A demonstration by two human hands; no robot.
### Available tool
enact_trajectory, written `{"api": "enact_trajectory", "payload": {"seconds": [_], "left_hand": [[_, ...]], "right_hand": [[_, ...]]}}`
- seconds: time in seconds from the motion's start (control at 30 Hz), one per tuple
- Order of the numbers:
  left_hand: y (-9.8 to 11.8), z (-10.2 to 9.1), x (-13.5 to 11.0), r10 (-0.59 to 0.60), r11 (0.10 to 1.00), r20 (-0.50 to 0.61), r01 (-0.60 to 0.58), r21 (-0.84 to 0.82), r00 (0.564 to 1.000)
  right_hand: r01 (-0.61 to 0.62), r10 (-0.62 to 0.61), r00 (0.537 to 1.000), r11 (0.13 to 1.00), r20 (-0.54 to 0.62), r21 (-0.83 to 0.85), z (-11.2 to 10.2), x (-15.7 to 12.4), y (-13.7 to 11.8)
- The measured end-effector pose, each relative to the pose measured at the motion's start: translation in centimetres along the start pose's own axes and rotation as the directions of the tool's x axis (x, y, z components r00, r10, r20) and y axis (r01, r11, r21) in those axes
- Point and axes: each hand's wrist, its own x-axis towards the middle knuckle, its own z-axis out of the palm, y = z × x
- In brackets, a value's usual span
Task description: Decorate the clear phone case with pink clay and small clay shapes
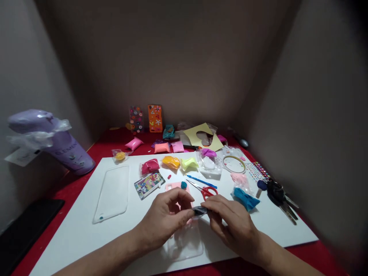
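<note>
Where the 2 hands meet over the near middle of the flat white board [71, 230], a small dark shiny plastic packet [200, 210] is stretched between them. The left hand [165, 216] has its fingers curled in, with thumb and forefinger pinched narrowly on the packet's left end. The right hand [230, 220] closes thumb and fingertips on the packet's right end, its knuckles turned up. The packet sits at the fingertips of both hands, raised a little off the board. What is inside it cannot be told.

Just near of the hands and partly under them lies a clear soft phone case [185, 245]. Just far of the left hand a pale pink phone case [176, 186] shows, with a small teal lump [184, 185] on it. Red-handled scissors [205, 189] and a thin blue pen [201, 181] lie just far of the right hand. A bag of teal clay [245, 198] lies to the right of it, and a dark bunch of keys [277, 195] lies farther right.

To the left, well apart from the hands, lie a second clear phone case [113, 193] and a colourful picture card [149, 184]. A lilac bottle wrapped in plastic [54, 142] stands at the far left, on the red cloth [316, 249].
</note>
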Motion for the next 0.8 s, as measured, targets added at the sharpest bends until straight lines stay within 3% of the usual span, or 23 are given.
{"api": "enact_trajectory", "payload": {"seconds": [0.13, 0.43, 0.53, 0.67, 0.73, 0.8], "left_hand": [[0.1, -0.2, 0.0, 0.181, 0.945, 0.079, -0.195, 0.262, 0.98], [0.3, -0.6, -0.1, 0.016, 0.965, 0.152, -0.055, 0.256, 0.988], [0.1, -0.3, -0.5, 0.044, 0.933, 0.14, -0.091, 0.349, 0.989], [-0.4, 0.3, -0.8, 0.194, 0.85, 0.074, -0.205, 0.486, 0.978], [-0.4, 0.3, -0.7, 0.215, 0.872, 0.049, -0.214, 0.439, 0.975], [-0.2, 0.1, -0.5, 0.133, 0.948, 0.039, -0.139, 0.288, 0.99]], "right_hand": [[0.006, -0.007, 1.0, 0.999, 0.013, 0.037, 0.0, 0.1, -0.2], [-0.011, 0.007, 0.999, 0.994, 0.036, 0.112, 0.1, 0.1, -1.4], [-0.009, 0.004, 0.999, 0.994, 0.046, 0.111, 0.3, -0.1, -1.6], [-0.009, 0.006, 1.0, 0.996, 0.028, 0.093, 0.6, -0.4, -1.7], [-0.02, 0.021, 1.0, 0.995, -0.007, 0.102, 0.7, -0.3, -1.6], [-0.039, 0.045, 0.998, 0.99, -0.041, 0.132, 0.7, -0.2, -1.5]]}}
